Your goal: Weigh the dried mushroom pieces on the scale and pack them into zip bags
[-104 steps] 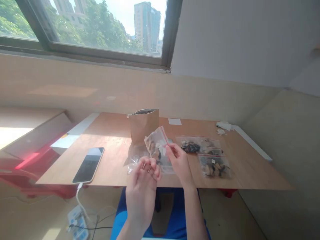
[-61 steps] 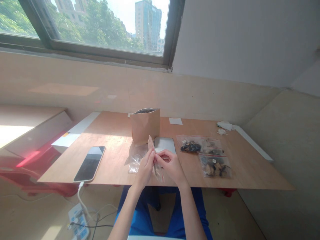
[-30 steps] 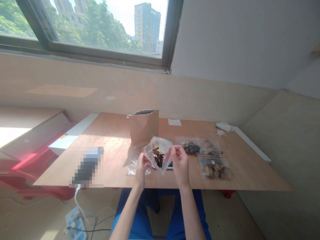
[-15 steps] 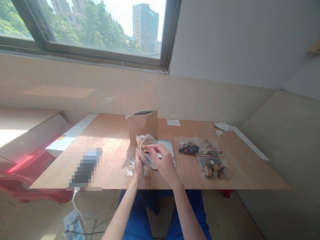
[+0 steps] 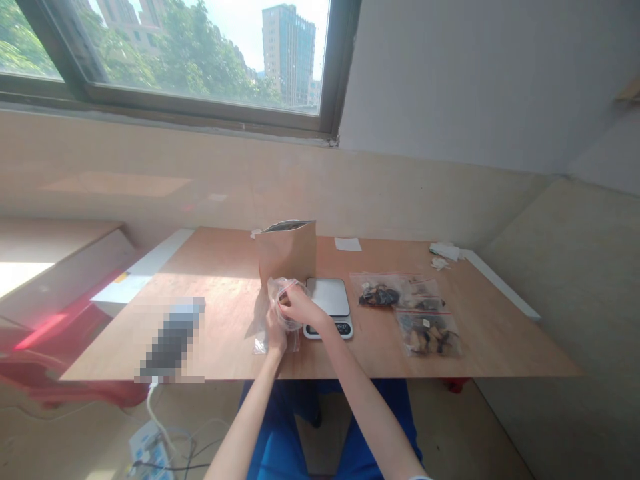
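A: Where was the small plastic bag (image 5: pixel 275 287)?
B: It was in front of the brown paper bag (image 5: pixel 287 255), just beside the left side of the kitchen scale (image 5: pixel 328 297). Whether it touched the table (image 5: pixel 220 350) could not be seen well.
A: And what did the left hand (image 5: pixel 276 332) do?
B: The left hand grasped the plastic bag from its left side and from below.
A: Was the right hand (image 5: pixel 299 307) also grasping?
B: The right hand had its fingers in the mouth of the bag. The fingertips were hidden, so one could not tell if they were closed on something.
A: What stood around the hands?
B: The paper bag stood upright, with its top open. The metal plate of the scale was bare. Under the left hand there was some clear plastic (image 5: pixel 261 343) on the table.
A: And farther to the right?
B: There lay several filled bags (image 5: pixel 429 335) with red strips, partly overlapping. Dark and light-brown pieces were visible through the plastic.
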